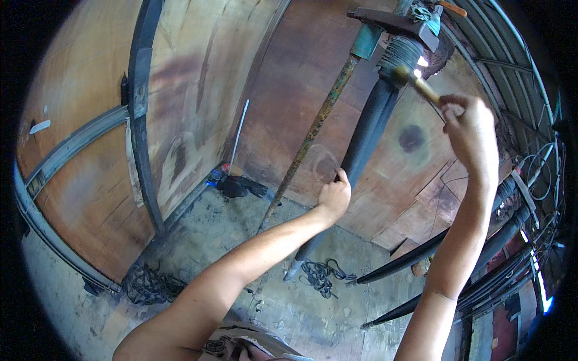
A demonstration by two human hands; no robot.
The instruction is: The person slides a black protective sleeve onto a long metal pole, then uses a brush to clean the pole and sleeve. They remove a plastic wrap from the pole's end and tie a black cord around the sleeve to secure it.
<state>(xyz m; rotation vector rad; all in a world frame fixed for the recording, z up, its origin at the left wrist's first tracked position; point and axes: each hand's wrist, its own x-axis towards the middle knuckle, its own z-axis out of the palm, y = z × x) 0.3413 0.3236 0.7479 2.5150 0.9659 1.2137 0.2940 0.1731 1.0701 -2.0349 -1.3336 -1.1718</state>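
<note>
A long black tube (373,117) hangs steeply slanted, its lower end near the floor. My left hand (334,197) is closed around it about midway, thumb up, the fingers partly hidden. Up on the right, my right hand (466,114) grips a wooden-handled tool (426,90). Motion blurs this tool; its rounded brownish head lies against or just in front of the tube's top, and I cannot tell its exact kind. Above that head, grey wrapping (400,54) surrounds the tube's upper end, under a dark metal bracket (394,23).
A rusty pole (313,132) stands left of the tube. Coiled black cord (325,277) and a tangled net-like heap (150,286) lie on the floor. More black tubes (403,262) slant in from the right, near hanging cables (539,168). Wooden panels (198,72) wall the left.
</note>
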